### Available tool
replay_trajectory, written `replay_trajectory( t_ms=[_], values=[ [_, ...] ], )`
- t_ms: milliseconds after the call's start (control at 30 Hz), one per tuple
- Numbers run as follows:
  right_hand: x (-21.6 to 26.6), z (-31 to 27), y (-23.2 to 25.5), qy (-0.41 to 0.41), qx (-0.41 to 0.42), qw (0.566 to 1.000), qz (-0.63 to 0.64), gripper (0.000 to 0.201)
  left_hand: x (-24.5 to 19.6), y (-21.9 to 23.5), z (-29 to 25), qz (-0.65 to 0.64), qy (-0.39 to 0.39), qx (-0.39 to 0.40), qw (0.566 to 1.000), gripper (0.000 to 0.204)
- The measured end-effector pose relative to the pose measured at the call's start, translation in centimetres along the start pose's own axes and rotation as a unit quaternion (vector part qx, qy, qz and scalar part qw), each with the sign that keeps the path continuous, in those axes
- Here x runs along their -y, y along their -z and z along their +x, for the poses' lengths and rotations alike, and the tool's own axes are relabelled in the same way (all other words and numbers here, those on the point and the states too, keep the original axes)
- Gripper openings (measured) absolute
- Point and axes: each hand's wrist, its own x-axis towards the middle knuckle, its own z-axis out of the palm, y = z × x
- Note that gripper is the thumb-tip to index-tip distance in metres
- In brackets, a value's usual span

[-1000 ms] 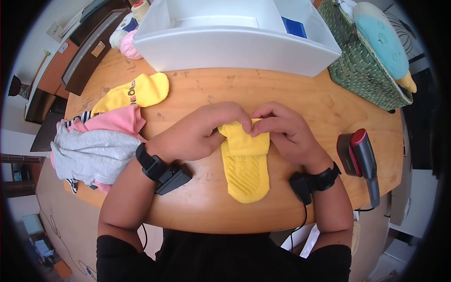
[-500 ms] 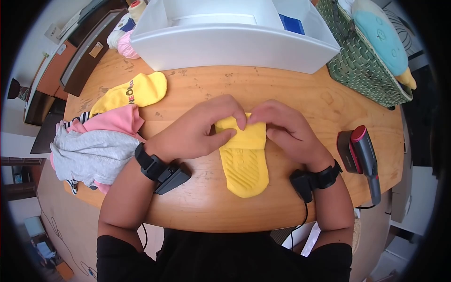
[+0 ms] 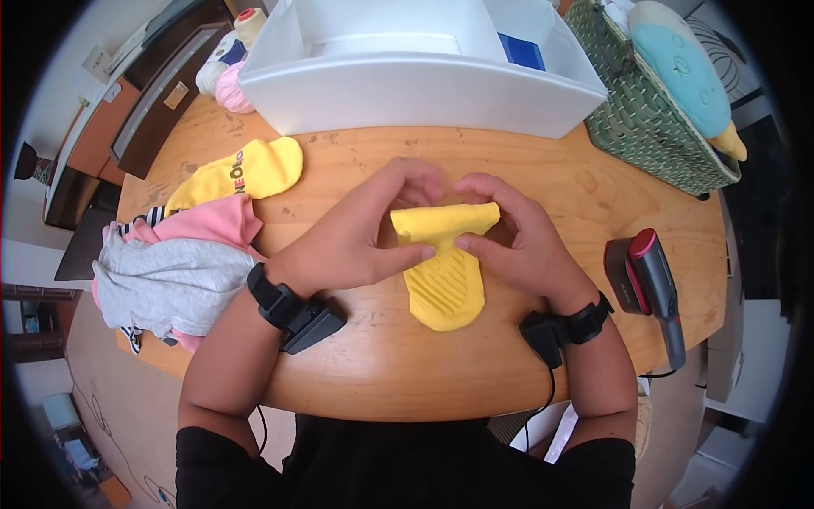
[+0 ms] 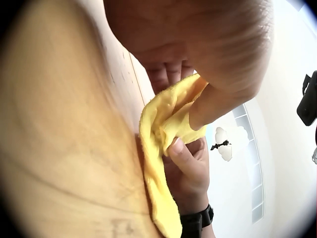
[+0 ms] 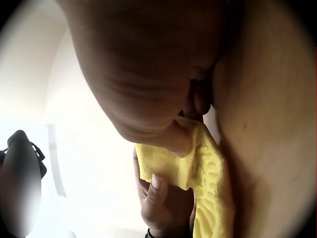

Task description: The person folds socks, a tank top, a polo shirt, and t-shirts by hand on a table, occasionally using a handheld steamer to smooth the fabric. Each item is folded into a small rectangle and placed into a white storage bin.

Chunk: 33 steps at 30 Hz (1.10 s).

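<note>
A yellow sock (image 3: pixel 446 297) with ridged grip marks lies in front of the person, its toe end toward the near edge and its upper part folded over. My left hand (image 3: pixel 360 242) holds the fold at its left side, thumb on the near face and fingers behind. At the right side, my right hand (image 3: pixel 536 242) grips the same fold, its thumb tucked under the folded band. In the left wrist view the sock (image 4: pixel 153 168) bends up from the table between both thumbs. The right wrist view shows the folded cuff of the sock (image 5: pixel 163 163) standing up.
Another yellow sock (image 3: pixel 271 165) with lettering lies at the left, beside pink and grey clothes (image 3: pixel 174 276). A white divided box (image 3: pixel 424 93) stands at the back, next to a green woven basket (image 3: pixel 661 136). A handheld steamer-like device (image 3: pixel 653 276) lies at right; yarn (image 3: pixel 231 87) sits back left.
The sock's folded band has been lifted and turned further toward the toe, and the toe end has shifted away from the near edge. Both thumbs have moved onto the near side of the fold.
</note>
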Motion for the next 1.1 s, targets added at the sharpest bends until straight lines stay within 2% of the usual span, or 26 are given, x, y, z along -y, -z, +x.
replay_trajectory(
  t_ms=[33, 100, 200, 333, 400, 600, 833, 1100],
  values=[
    [0.0, 0.0, 0.0, 0.000, -0.001, 1.000, 0.000, 0.058, -0.4, 0.1, 0.0, 0.000, 0.000, 0.000, 1.000, 0.053],
    [0.1, 0.0, -0.1, -0.001, -0.009, 1.000, 0.027, 0.050, -1.4, 0.6, 0.1, 0.071, 0.123, 0.068, 0.988, 0.045],
    [0.1, 0.1, 0.2, -0.003, -0.013, 0.999, -0.038, 0.049, -1.0, 0.7, 0.2, 0.138, 0.080, 0.081, 0.984, 0.037],
    [0.7, 0.2, -0.2, 0.018, -0.054, 0.993, -0.100, 0.045, -0.7, 0.7, 0.2, 0.125, 0.068, 0.071, 0.987, 0.034],
    [0.9, 0.1, -0.1, -0.018, -0.079, 0.990, -0.112, 0.042, -1.0, 0.6, 0.2, 0.107, 0.119, 0.062, 0.985, 0.034],
    [0.8, 0.1, -0.1, -0.041, -0.094, 0.988, -0.117, 0.042, -0.9, 0.6, 0.2, 0.115, 0.126, 0.055, 0.984, 0.036],
    [1.3, 0.0, 0.2, -0.073, -0.051, 0.994, -0.058, 0.052, -0.9, 0.7, 0.2, 0.095, 0.119, 0.058, 0.987, 0.037],
    [1.4, -0.1, 0.0, -0.068, -0.037, 0.987, -0.138, 0.058, -1.3, 0.5, 0.4, 0.123, 0.119, 0.049, 0.984, 0.035]
  ],
)
